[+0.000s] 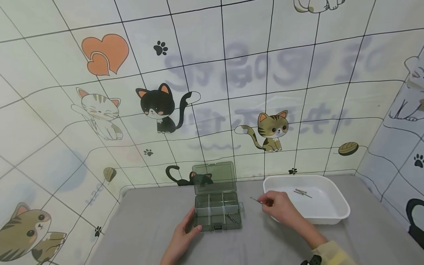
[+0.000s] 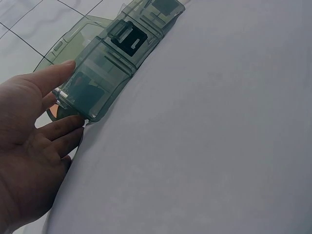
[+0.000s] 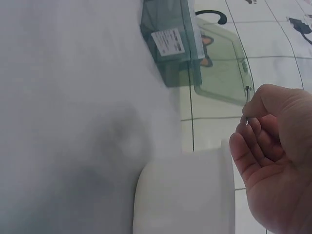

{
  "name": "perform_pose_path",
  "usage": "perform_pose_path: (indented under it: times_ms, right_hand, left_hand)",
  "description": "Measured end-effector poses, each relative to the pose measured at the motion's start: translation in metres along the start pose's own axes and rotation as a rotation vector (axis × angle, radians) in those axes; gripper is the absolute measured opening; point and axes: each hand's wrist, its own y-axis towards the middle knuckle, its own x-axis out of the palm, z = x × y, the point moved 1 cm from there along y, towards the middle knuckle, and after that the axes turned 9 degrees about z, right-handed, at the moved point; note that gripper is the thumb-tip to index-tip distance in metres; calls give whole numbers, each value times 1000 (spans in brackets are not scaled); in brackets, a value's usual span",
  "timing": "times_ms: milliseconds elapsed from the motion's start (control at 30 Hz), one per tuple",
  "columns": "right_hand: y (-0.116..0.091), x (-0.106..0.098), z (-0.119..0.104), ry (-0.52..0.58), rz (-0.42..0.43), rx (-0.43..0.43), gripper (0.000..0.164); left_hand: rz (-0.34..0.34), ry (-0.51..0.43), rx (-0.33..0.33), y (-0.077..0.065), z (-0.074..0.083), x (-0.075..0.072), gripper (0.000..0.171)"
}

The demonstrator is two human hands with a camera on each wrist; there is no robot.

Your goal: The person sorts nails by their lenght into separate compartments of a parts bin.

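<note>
My right hand (image 1: 278, 206) pinches a thin metal nail (image 1: 255, 200) between thumb and fingertips, in the gap between box and tray. In the right wrist view the nail (image 3: 247, 97) points upward with its small dark head at the top. A green see-through compartment box (image 1: 216, 221) stands with its lid (image 1: 215, 178) raised against the back wall. Several dark nails (image 1: 231, 219) lie in its front right compartment. My left hand (image 1: 182, 233) touches the box's left side, thumb at the front corner and fingers fairly straight, as the left wrist view also shows.
A white tray (image 1: 344, 211) stands on the right, holding several nails (image 1: 302, 193). Grey cloth (image 1: 142, 221) covers the table. Behind it rises a wall sheet (image 1: 205, 81) printed with cats and grid lines. The box's right end bears a white label (image 3: 168, 42).
</note>
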Motion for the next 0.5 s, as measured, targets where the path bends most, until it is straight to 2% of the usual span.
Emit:
perform_pose_path:
  times_ms: [200, 500]
  right_hand:
    - [0, 8, -5, 29, -3, -65, 23]
    - [-3, 24, -10, 47, -38, -53, 23]
  left_hand:
    - [-3, -25, 2, -1, 1, -1, 70]
    - [-5, -4, 0, 1, -1, 0, 70]
